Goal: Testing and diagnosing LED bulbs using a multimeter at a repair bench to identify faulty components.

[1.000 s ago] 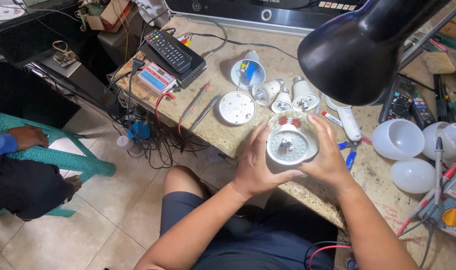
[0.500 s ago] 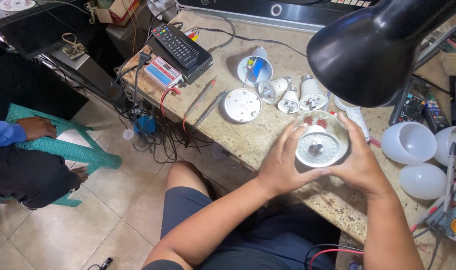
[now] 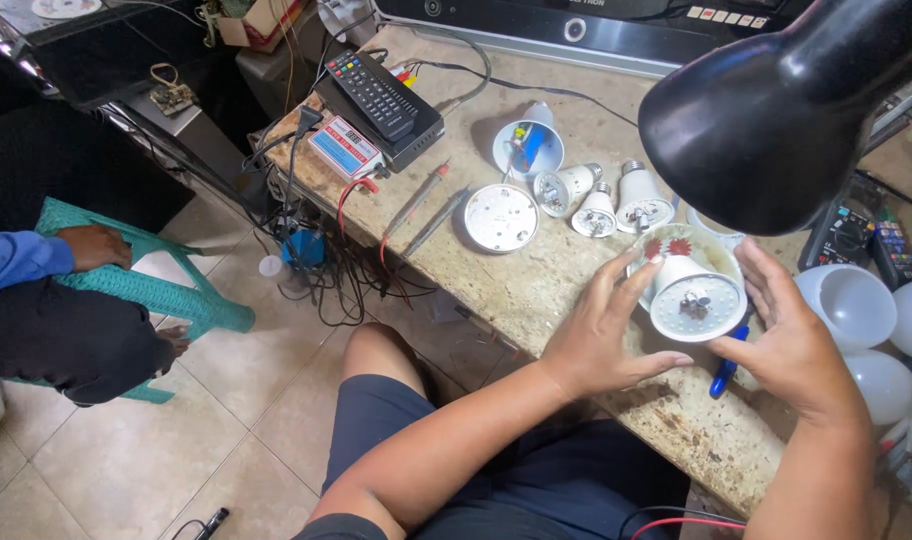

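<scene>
Both my hands hold a large white bulb housing (image 3: 691,290) over the stone worktop (image 3: 536,280), its round open face with a small part in the middle turned up at me. My left hand (image 3: 606,330) wraps its left side, thumb under the rim. My right hand (image 3: 791,335) cups its right side. Behind it on the worktop stand three smaller bulb bases (image 3: 601,205), a round white disc (image 3: 501,217) and a white-and-blue cone-shaped part (image 3: 528,145).
A black lamp shade (image 3: 776,110) hangs over the right of the bench. White bulb domes (image 3: 856,305) lie at right. A remote on a black box (image 3: 381,100), probes (image 3: 426,205) and tangled wires (image 3: 326,270) sit left. Another person sits on a teal chair (image 3: 146,285) at far left.
The view has drifted left, so the housing sits further right in the picture. My hands have turned and tilted it, and its face now shows a plainer white surface.
</scene>
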